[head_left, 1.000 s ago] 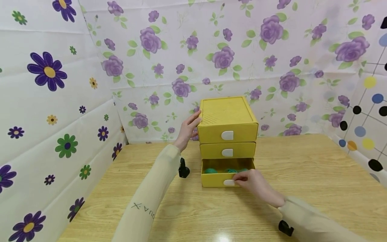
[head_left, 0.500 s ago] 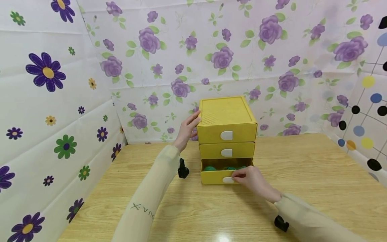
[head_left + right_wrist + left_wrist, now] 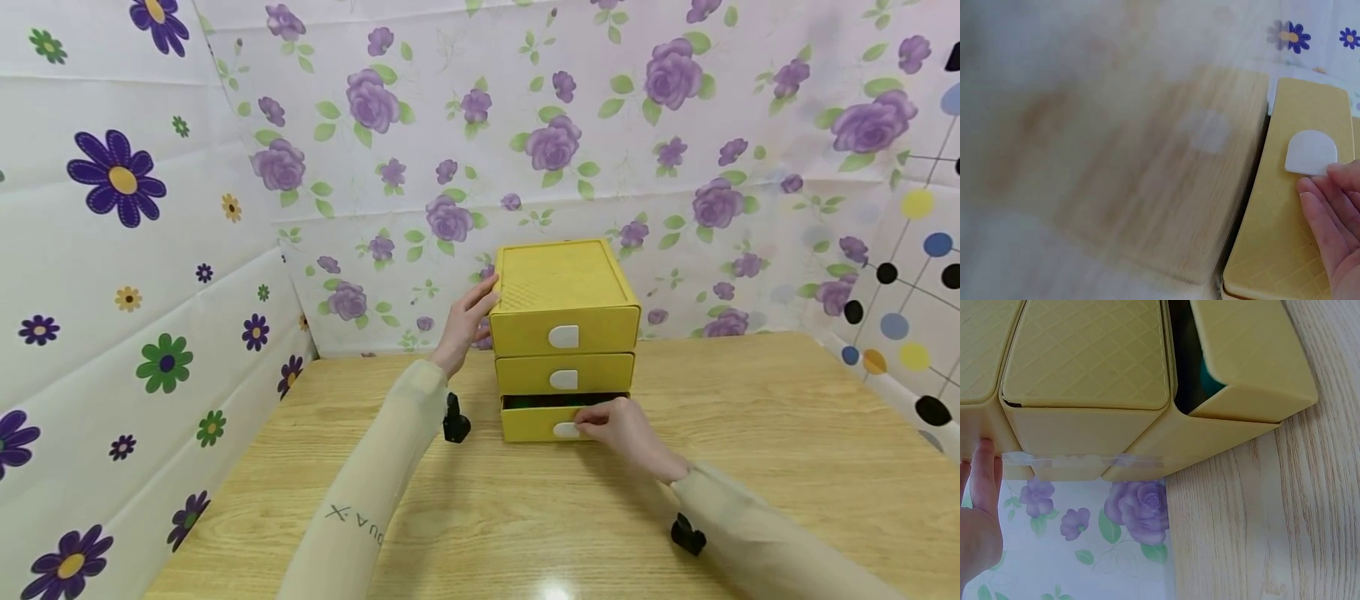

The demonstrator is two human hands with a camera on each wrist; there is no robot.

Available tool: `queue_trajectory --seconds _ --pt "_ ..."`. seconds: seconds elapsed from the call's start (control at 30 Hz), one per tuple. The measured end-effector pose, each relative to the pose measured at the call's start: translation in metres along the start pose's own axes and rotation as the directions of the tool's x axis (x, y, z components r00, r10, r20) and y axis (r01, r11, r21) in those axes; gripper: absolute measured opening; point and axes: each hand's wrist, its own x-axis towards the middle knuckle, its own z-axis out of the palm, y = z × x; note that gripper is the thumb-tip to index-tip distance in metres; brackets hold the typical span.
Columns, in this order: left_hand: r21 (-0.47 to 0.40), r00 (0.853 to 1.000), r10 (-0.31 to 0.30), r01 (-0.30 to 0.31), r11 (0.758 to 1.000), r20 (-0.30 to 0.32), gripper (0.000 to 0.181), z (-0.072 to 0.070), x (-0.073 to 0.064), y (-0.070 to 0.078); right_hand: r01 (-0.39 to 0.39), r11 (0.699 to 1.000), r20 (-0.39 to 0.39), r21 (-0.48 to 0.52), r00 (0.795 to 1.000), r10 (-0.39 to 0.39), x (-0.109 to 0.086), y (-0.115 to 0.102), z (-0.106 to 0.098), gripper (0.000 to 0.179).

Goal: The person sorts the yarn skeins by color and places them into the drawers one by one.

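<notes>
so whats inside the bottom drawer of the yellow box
The bottom drawer is open only a crack. The head view shows just a dark gap; the left wrist view shows a sliver of something green inside. The rest is covered by the drawer above.

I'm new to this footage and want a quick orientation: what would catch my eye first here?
A bright yellow three-drawer cabinet stands at the back middle of the wooden table, against purple rose wallpaper. Its bottom drawer is open by a narrow gap; the right hand touches the drawer front by the white handle. The left hand rests on the cabinet's left side.
</notes>
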Motion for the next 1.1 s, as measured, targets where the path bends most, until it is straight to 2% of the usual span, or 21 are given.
queue_trajectory --seconds 0.13,0.27,0.37,0.5,0.73,0.97,1.1 --pt "-0.006 1.000 -0.002 0.002 1.000 0.004 0.047 0.001 -0.002 0.003 -0.007 1.000 -0.008 -0.020 1.000 0.007 0.006 0.003 -0.001 0.004" --pt "-0.007 1.000 0.014 -0.014 1.000 -0.018 0.046 -0.001 0.007 -0.011 -0.015 1.000 0.006 -0.025 1.000 0.015 0.010 0.003 -0.003 0.004" --pt "-0.009 1.000 0.016 -0.016 1.000 -0.021 0.046 -0.002 0.008 -0.011 -0.017 1.000 0.027 -0.022 0.999 0.018 0.013 0.003 -0.005 0.005" --pt "-0.025 1.000 -0.001 0.001 1.000 -0.007 0.046 -0.002 0.005 -0.006 -0.026 0.999 0.026 -0.027 0.999 0.026 0.016 0.005 -0.006 0.004" --pt "-0.046 1.000 -0.002 0.004 0.999 0.031 0.047 0.002 -0.005 0.009 -0.093 0.996 0.002 -0.009 0.996 0.093 0.019 0.012 -0.006 0.004" --pt "-0.032 1.000 0.006 -0.006 0.999 0.012 0.046 0.000 0.006 -0.008 -0.123 0.992 -0.013 0.014 0.992 0.124 0.019 0.014 -0.005 0.006" --pt "0.004 1.000 0.020 -0.020 1.000 0.003 0.047 -0.004 0.008 -0.011 -0.161 0.983 0.050 0.087 0.986 0.157 0.018 0.015 -0.006 0.011"
